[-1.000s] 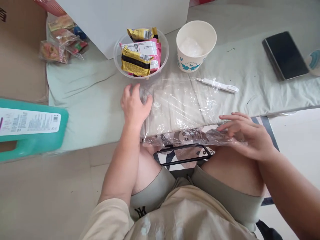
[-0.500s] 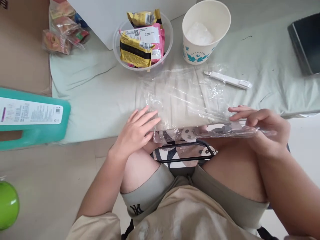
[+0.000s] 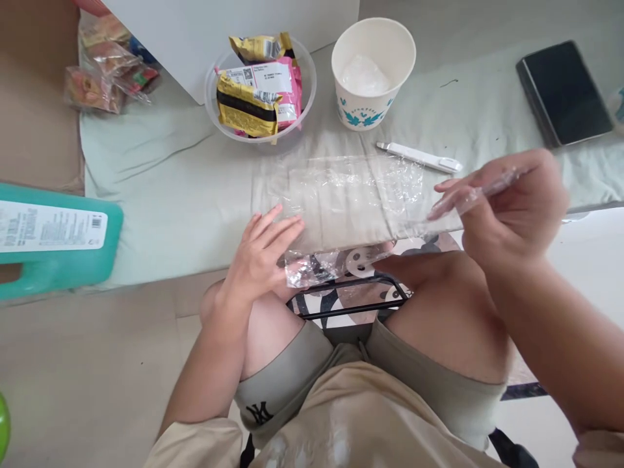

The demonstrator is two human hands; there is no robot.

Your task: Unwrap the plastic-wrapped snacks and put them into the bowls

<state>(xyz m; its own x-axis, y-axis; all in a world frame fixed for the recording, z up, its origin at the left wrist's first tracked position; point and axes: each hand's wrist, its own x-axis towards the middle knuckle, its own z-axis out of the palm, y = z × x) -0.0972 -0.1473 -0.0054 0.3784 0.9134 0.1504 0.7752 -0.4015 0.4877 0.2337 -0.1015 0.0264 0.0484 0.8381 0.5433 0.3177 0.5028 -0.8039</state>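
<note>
A sheet of clear plastic wrap (image 3: 351,201) lies across the pale green cloth (image 3: 175,188) in front of my knees. My left hand (image 3: 260,257) rests flat on its near left corner, fingers spread. My right hand (image 3: 507,208) is raised at the right, pinching the wrap's right edge and lifting it off the cloth. A white pen-shaped cutter (image 3: 419,157) lies just beyond the wrap.
A clear bowl (image 3: 214,114) of yellow and pink snack packets and a white paper cup (image 3: 373,71) stand behind the wrap. A dark tablet (image 3: 563,91) lies far right, a teal jug (image 3: 53,237) at left, candy bags (image 3: 102,71) far left, a white box (image 3: 219,32) behind.
My right hand has risen and pulled the wrap's right edge up and rightward. My left hand came back from the far left corner to the near left corner.
</note>
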